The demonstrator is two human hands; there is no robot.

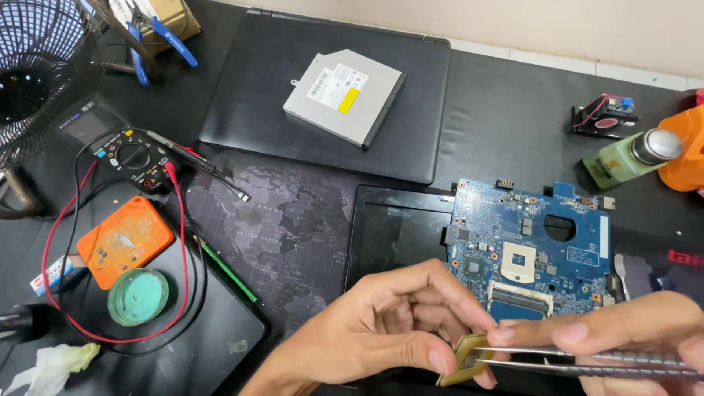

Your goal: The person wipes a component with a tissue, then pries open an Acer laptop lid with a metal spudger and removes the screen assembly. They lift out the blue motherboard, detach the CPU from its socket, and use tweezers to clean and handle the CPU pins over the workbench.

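Small square gold-edged processor chip [463,359] pinched at the bottom edge, just below the blue circuit board [529,249].

Left hand [381,330] clamps the chip between thumb and fingers; right hand [631,334] squeezes slim ridged metal tweezers [587,361], tips touching it.

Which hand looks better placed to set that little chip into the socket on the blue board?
Probably the right hand: its tweezers already touch the processor chip, and it lies just below the motherboard socket. The left hand only steadies the chip.
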